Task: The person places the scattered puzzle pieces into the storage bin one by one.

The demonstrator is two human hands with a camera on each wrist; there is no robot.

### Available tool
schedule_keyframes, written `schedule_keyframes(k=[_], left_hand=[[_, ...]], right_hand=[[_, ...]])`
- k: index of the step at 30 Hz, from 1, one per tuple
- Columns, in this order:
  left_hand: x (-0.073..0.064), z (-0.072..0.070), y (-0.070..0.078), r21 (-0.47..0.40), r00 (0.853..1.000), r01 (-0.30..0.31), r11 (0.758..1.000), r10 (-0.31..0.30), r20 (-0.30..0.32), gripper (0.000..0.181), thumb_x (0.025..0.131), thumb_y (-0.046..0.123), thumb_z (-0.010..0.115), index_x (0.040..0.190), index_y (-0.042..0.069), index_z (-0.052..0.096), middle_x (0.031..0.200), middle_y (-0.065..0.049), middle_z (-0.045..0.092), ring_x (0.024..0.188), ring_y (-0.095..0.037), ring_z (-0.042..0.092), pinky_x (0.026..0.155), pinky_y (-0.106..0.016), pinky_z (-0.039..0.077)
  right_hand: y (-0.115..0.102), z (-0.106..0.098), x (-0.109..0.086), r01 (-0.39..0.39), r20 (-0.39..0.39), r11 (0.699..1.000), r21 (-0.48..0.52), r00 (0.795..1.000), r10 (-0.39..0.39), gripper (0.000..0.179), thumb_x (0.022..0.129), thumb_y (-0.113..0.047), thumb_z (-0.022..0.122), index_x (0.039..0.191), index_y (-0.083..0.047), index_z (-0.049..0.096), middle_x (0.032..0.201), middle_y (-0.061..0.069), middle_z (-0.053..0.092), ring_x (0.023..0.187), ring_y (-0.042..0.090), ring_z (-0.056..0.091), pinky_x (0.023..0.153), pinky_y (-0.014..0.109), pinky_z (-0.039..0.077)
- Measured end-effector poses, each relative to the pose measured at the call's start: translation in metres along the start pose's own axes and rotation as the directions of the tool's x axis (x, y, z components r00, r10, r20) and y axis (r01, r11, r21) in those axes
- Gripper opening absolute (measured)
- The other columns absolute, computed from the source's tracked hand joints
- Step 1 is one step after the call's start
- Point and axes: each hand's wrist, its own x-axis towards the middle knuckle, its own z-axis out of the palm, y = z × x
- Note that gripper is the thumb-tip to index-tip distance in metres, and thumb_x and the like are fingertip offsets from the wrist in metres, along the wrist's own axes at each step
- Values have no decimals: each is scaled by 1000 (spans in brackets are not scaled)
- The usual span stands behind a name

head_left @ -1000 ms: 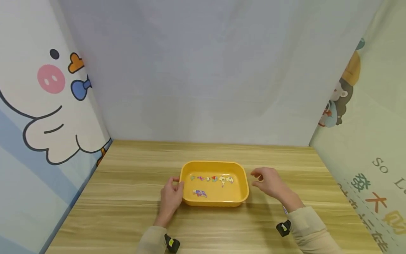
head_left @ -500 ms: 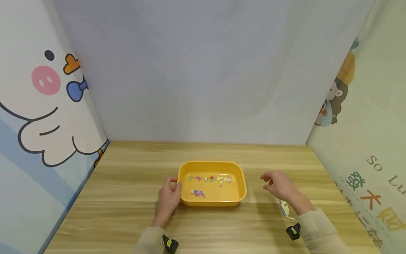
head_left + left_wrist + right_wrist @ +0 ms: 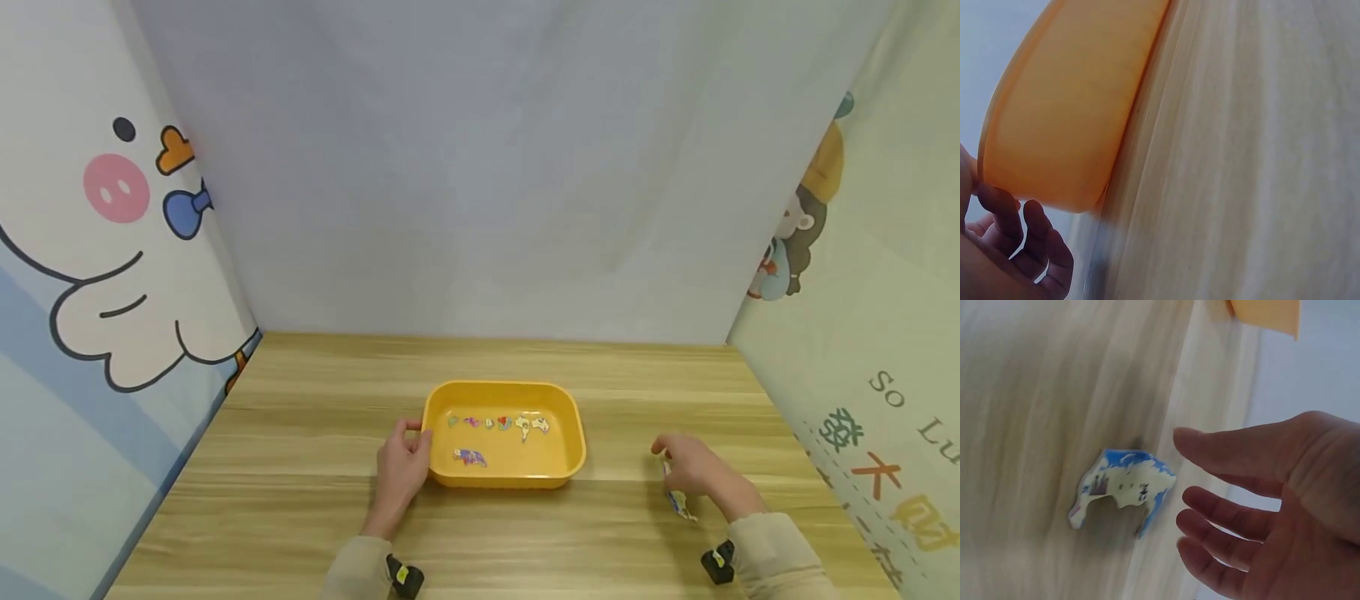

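My left hand (image 3: 401, 475) holds the left rim of a yellow plastic tray (image 3: 517, 482), and in the left wrist view the left fingers (image 3: 1038, 228) curl beside the tray's orange-looking end wall (image 3: 1054, 125). Inside the tray lie several small, flat, colourful pieces, one of them a purple-patterned piece (image 3: 470, 457) near the front. On the table to the right is a flat, irregular cream-and-blue puzzle piece (image 3: 1129, 478). My right hand (image 3: 697, 471) is over it, partly covering it in the head view. In the right wrist view its loosely bent fingers (image 3: 1229, 512) are apart from the piece.
A wood-grain table (image 3: 337, 375) bears everything. Behind it hangs a plain pale curtain (image 3: 480, 183). Printed cartoon cloths stand on the left (image 3: 142, 275) and right (image 3: 885, 333). A black wrist camera (image 3: 718, 562) sits under each forearm.
My right hand has moved right, away from the tray, and down over the cream-and-blue puzzle piece. The left hand stays at the tray's rim, and the tray's contents look the same.
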Motion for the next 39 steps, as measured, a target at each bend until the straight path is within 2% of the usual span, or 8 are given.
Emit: schedule_keyframes(k=[4, 8, 12, 16, 23, 28, 32, 39], left_hand=[[0, -2, 1, -6, 1000, -2, 1000, 2, 6, 21, 94, 14, 58, 109, 0, 57, 53, 0, 49, 42, -11, 42, 39, -24, 33], [-1, -3, 3, -10, 1000, -7, 1000, 7, 2, 21, 94, 14, 59, 108, 0, 58, 50, 1, 47, 41, -10, 40, 38, -24, 31], [-1, -3, 4, -12, 1000, -10, 1000, 10, 3, 19, 93, 15, 59, 107, 1, 58, 49, 2, 44, 40, -9, 37, 38, -24, 29], [0, -4, 6, -16, 1000, -22, 1000, 23, 8, 19, 94, 15, 59, 107, 0, 58, 49, 2, 44, 39, -9, 37, 38, -24, 30], [-2, -5, 5, -21, 1000, -9, 1000, 10, 19, 20, 95, 15, 58, 109, 0, 57, 50, 1, 45, 39, -9, 39, 38, -24, 32], [-4, -4, 2, -8, 1000, 0, 1000, 0, 24, 23, 95, 17, 58, 110, 0, 57, 50, 2, 44, 38, -7, 38, 38, -25, 32], [-3, -4, 2, -2, 1000, 1, 1000, -1, 12, 21, 94, 16, 58, 109, 1, 58, 50, 2, 44, 39, -8, 38, 38, -24, 31], [-1, -2, 1, -8, 1000, 1, 1000, -1, 8, 20, 94, 16, 58, 108, 2, 58, 49, 1, 46, 40, -11, 39, 38, -24, 31]], right_hand=[[5, -1, -4, -56, 3, 998, -11, 998, 56, 58, 62, 0, 83, 110, 12, 52, 97, 20, 59, 88, 35, 57, 76, 48, 47], [6, -1, -10, -101, -1, 994, -34, 995, 101, 59, 61, -6, 86, 107, 12, 52, 92, 14, 57, 77, 25, 52, 71, 44, 46], [8, -2, -14, -139, 14, 990, -34, 990, 140, 58, 61, -10, 87, 104, 11, 54, 88, 11, 56, 73, 23, 51, 66, 40, 45], [10, -3, -16, -126, -1, 991, -31, 992, 126, 52, 63, -11, 86, 100, 9, 55, 84, 9, 55, 72, 22, 50, 65, 39, 45], [16, -2, -14, -95, -15, 995, -11, 995, 95, 36, 74, -13, 80, 91, 7, 55, 84, 9, 58, 76, 23, 54, 71, 43, 47], [18, 3, -12, -115, 11, 992, 49, 993, 115, 32, 74, -8, 79, 86, 7, 54, 78, 7, 54, 70, 20, 50, 64, 37, 45], [18, 6, -10, -152, 6, 983, 100, 988, 152, 35, 74, -6, 79, 91, 7, 50, 82, 9, 53, 72, 22, 50, 64, 36, 45], [20, 7, -8, -169, -62, 976, 134, 982, 179, 35, 71, -7, 81, 89, 2, 52, 81, 8, 56, 72, 23, 52, 63, 38, 46]])
